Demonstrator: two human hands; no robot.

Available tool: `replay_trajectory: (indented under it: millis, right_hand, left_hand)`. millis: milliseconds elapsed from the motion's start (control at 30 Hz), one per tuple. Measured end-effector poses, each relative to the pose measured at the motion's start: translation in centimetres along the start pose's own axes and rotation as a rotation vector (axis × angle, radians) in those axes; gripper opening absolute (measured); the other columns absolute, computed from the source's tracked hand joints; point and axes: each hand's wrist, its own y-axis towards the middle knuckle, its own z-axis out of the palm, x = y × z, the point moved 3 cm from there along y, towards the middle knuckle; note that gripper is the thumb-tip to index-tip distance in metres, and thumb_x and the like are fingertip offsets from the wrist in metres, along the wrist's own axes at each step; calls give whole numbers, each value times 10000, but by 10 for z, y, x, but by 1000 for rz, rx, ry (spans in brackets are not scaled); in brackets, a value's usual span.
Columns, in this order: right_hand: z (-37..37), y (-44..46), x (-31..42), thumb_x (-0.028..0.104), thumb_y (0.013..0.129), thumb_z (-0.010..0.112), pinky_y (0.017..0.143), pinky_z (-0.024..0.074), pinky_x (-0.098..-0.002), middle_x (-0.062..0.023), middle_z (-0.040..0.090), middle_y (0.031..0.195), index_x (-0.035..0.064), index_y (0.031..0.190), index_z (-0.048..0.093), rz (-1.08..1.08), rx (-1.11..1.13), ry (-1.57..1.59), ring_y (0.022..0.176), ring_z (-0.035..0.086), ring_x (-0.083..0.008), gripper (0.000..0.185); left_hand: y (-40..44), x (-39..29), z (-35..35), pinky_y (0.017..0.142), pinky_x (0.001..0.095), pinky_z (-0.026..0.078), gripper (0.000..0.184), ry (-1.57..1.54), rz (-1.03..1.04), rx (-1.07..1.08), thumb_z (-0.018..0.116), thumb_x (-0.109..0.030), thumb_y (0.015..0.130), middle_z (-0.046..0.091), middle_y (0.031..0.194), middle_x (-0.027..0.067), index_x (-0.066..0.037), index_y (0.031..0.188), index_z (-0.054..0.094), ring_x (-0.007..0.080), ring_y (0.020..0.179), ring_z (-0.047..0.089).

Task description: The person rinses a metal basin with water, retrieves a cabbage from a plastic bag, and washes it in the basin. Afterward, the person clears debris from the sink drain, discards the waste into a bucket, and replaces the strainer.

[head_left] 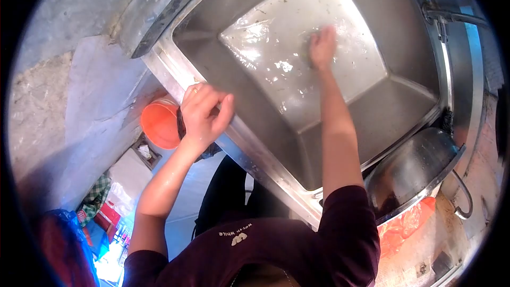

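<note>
My right hand (pixel 323 48) reaches down to the wet floor of a large steel sink (pixel 409 95). It is blurred by motion. A dark greenish scouring pad (pixel 308 48) shows beside and under its fingers, pressed on the metal; its outline is smeared. Water and small dark specks of debris glisten around it. My left hand (pixel 206 110), with a ring on one finger, is at the sink's near-left rim (pixel 244 141). Its fingers are curled in and the thumb stands a little off; I see nothing held in it.
An orange bucket (pixel 161 123) stands below the rim at left. A steel basin (pixel 414 172) leans at the sink's right, above an orange plastic bag (pixel 406 226). A pipe with a tap (pixel 443 26) runs along the right. Bags and boxes lie lower left.
</note>
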Motion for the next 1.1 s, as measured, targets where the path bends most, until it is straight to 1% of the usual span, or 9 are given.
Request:
replay_trajectory:
  millis: [100, 200, 333, 433, 533, 767, 867, 967, 1100]
  right_hand:
    - [5, -28, 24, 187, 794, 510, 1011, 248, -470, -206, 403, 1271, 27, 1144, 498, -125, 166, 34, 1195, 358, -356, 385]
    - [-24, -39, 9, 174, 817, 501, 939, 326, -443, -248, 443, 1195, -11, 1122, 495, -138, 5, -65, 1108, 426, -360, 357]
    - [-55, -53, -45, 104, 761, 488, 843, 396, -429, -221, 543, 1018, -17, 968, 553, 605, -310, -29, 994, 501, -343, 249]
    - [-52, -60, -60, 109, 733, 510, 766, 431, -438, -206, 589, 876, -14, 884, 576, 901, -178, 45, 856, 560, -367, 206]
    - [-48, -58, -37, 144, 742, 510, 692, 463, -425, -186, 616, 764, -2, 835, 590, 770, -67, -16, 720, 598, -351, 191]
    - [-34, -56, -20, 124, 713, 512, 763, 455, -404, -230, 608, 879, -35, 884, 598, 875, 10, 114, 841, 594, -362, 249]
    - [-18, -61, -41, 93, 706, 512, 674, 480, -391, -194, 617, 799, -67, 892, 592, 881, -77, 233, 707, 613, -312, 259]
    - [-7, -67, -55, 70, 758, 510, 473, 440, -299, -99, 567, 651, -39, 834, 589, 982, -13, 751, 535, 550, -191, 155]
    - [-21, -63, -40, 22, 775, 498, 388, 385, -253, -65, 520, 654, -22, 876, 569, 1103, -55, 903, 468, 487, -151, 131]
  left_hand:
    - [0, -1, 0, 557, 302, 357, 128, -2, 8, -10, 616, -28, 706, 494, 585, 70, -24, 608, 533, 222, 541, 459]
    - [0, 2, 1, 582, 303, 372, 85, -35, 10, -48, 645, -33, 661, 453, 551, 44, -60, 632, 570, 219, 533, 453]
    - [0, 2, 0, 570, 301, 368, 89, -34, 12, -56, 647, -30, 657, 448, 547, 44, -56, 627, 567, 219, 527, 450]
    - [1, 1, -1, 559, 301, 362, 91, -39, 23, -71, 647, -28, 654, 441, 541, 41, -53, 624, 565, 215, 522, 447]
    - [1, 0, -1, 563, 302, 359, 93, -36, 13, -55, 638, -26, 667, 444, 550, 51, -42, 624, 558, 216, 531, 447]
    - [1, -1, -1, 559, 302, 356, 104, -16, 4, -58, 636, -41, 676, 449, 550, 54, -50, 614, 553, 217, 531, 454]
    - [1, 0, -1, 550, 301, 357, 104, -7, 19, -80, 644, -52, 665, 447, 540, 45, -64, 610, 556, 215, 521, 459]
    - [-1, 0, 0, 552, 303, 359, 104, -8, 0, -65, 645, -56, 666, 454, 545, 48, -63, 611, 558, 220, 528, 464]
    - [-1, -3, -1, 555, 302, 350, 125, -23, 1, -41, 622, -37, 712, 464, 574, 79, -26, 615, 546, 225, 549, 450]
